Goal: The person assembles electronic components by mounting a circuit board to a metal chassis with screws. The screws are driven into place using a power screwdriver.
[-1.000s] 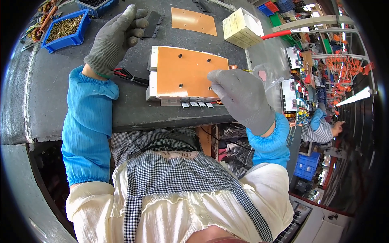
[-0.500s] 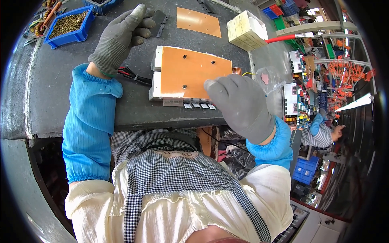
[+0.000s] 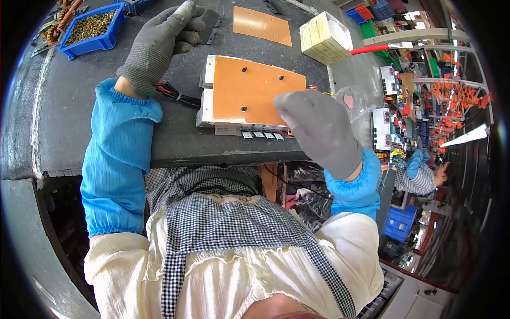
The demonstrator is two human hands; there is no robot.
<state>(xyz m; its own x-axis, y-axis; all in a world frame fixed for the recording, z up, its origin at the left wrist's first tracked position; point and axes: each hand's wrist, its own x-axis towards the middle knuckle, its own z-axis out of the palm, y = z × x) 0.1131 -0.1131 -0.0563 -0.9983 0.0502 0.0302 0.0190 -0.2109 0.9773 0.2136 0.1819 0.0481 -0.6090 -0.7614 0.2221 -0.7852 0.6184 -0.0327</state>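
An orange flat board point(image 3: 257, 93) lies on top of a unit with pale metal sides point(image 3: 206, 113). Three black screws stand up from the board, one of them a dark screw point(image 3: 244, 109) near its front. My right hand point(image 3: 321, 130), in a grey glove, is closed over the board's right front corner. Its fingertips curl under, and whatever they pinch is hidden. My left hand point(image 3: 162, 48), also gloved, hovers behind and left of the unit with fingers loosely bent and apart. Beside its fingertips a black flat plate point(image 3: 212, 24) lies on the bench.
A blue tray of small brass-coloured parts point(image 3: 93, 29) stands at the far left. Beyond the unit lie a second orange board point(image 3: 260, 24) and an open pale box point(image 3: 324, 40). Black and red cables point(image 3: 178, 95) leave the unit's left side. A clear plastic bag point(image 3: 356, 103) lies right.
My right hand has shifted slightly right and away from me at the board's corner. The left hand stays near the black plate, and the whole view has moved a little.
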